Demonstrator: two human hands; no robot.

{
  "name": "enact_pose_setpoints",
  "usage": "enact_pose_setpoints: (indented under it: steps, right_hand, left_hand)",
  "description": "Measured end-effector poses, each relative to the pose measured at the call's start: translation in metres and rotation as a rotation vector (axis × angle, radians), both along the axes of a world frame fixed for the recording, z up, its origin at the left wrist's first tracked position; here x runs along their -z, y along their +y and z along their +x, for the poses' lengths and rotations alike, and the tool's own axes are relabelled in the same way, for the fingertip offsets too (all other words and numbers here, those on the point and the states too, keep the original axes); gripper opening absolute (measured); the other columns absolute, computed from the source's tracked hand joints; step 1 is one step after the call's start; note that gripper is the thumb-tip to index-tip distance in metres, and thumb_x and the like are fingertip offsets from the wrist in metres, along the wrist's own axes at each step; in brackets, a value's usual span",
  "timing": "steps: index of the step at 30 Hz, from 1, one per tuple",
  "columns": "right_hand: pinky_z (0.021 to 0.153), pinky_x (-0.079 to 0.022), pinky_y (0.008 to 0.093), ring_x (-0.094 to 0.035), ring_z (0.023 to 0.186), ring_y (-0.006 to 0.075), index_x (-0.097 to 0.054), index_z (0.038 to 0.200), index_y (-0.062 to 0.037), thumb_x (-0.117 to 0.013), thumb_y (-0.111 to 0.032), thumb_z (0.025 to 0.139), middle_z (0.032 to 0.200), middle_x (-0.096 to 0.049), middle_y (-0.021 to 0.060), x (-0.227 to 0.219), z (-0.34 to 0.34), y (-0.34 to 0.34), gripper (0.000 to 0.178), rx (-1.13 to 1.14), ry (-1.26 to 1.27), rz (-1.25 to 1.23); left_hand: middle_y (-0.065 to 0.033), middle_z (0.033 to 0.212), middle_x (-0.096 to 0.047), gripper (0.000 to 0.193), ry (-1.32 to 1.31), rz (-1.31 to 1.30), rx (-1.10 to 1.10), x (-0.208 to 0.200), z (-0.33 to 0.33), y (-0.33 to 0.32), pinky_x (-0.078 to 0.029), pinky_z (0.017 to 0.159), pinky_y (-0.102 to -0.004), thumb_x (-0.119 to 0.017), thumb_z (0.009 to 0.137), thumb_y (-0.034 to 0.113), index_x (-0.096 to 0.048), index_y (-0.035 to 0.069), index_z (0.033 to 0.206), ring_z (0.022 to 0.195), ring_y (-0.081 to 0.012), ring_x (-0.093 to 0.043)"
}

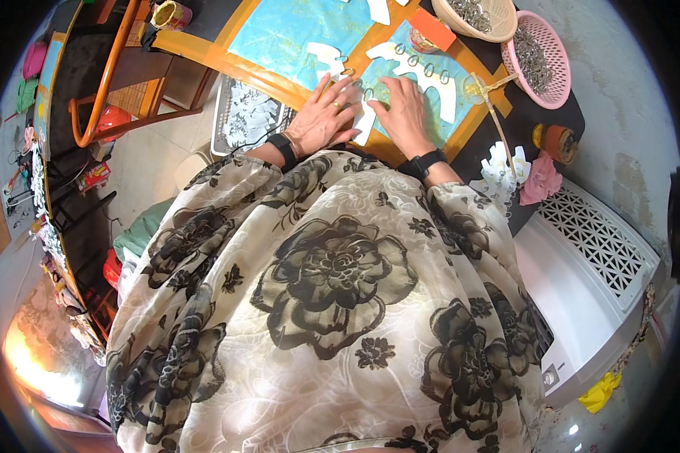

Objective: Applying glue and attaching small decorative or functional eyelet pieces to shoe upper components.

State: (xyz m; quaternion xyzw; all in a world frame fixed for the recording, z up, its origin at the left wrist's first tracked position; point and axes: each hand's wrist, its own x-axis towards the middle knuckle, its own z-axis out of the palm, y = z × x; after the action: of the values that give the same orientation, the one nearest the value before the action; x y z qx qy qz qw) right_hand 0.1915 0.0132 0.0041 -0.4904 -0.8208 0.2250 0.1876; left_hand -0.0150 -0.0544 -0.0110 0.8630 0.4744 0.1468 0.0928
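Top centre: white cutout (pixel 378 10), cropped | upper right: beige basket (pixel 495 35), cropped; metal bits (pixel 533 64), too small for me to tell apart

Pale floor (pixel 159 149); orange-framed chair (pixel 110 75); bright light (pixel 62 383) lower left.

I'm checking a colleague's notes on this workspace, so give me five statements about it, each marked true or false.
1. A white piece shows between the left hand and the right hand. True.
2. The right wrist is bare. False: it bears a black band.
3. The pink basket holds metal pieces. True.
4. Red sheeting lies beneath the hands. False: it is blue sheeting.
5. A white unit with a lattice grille stands on the person's right. True.
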Motion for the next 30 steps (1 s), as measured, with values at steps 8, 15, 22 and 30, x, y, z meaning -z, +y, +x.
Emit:
enact_pose_setpoints:
  steps: [8, 15, 22, 30]
  right_hand:
    - [0.088, -0.046, 0.0440, -0.054, 0.106, 0.0321, -0.059, 0.109, -0.0081, -0.080, -0.008, 0.076, 0.106, -0.053, 0.0101, 0.001, -0.013, 0.003, 0.038, -0.123, -0.012, -0.021]
    - [0.084, -0.046, 0.0470, -0.058, 0.099, 0.0373, -0.049, 0.104, -0.0061, -0.074, -0.002, 0.076, 0.104, -0.055, 0.0142, 0.002, -0.020, 0.008, 0.038, -0.138, 0.013, -0.166]
    - [0.082, -0.047, 0.0485, -0.059, 0.096, 0.0385, -0.048, 0.103, -0.0059, -0.072, -0.002, 0.077, 0.097, -0.061, 0.0149, 0.002, -0.019, 0.015, 0.036, -0.210, 0.010, -0.163]
    - [0.078, -0.049, 0.0498, -0.062, 0.095, 0.0398, -0.049, 0.103, -0.0056, -0.070, -0.003, 0.081, 0.092, -0.064, 0.0169, -0.002, -0.028, 0.011, 0.031, -0.203, 0.054, -0.240]
  left_hand:
    - [-0.0102, 0.149, -0.043, 0.039, -0.153, -0.057, -0.171, -0.003, -0.004, -0.008, -0.024, 0.121, -0.0559, -0.072, 0.088, 0.034, -0.069, 0.024, 0.125, 0.143, -0.0372, -0.033]
    - [-0.0091, 0.152, -0.041, 0.031, -0.223, -0.054, -0.206, -0.006, -0.007, -0.005, -0.030, 0.117, -0.0557, -0.071, 0.088, 0.030, -0.073, 0.025, 0.119, 0.142, -0.0413, -0.034]
    - [-0.0086, 0.153, -0.041, 0.025, -0.196, -0.061, -0.246, -0.012, -0.006, -0.001, -0.034, 0.114, -0.0553, -0.071, 0.089, 0.026, -0.075, 0.026, 0.114, 0.141, -0.0437, -0.033]
    - [-0.0091, 0.153, -0.041, 0.025, -0.223, -0.095, -0.241, -0.011, -0.010, -0.002, -0.033, 0.115, -0.0559, -0.070, 0.090, 0.025, -0.073, 0.025, 0.115, 0.143, -0.0443, -0.031]
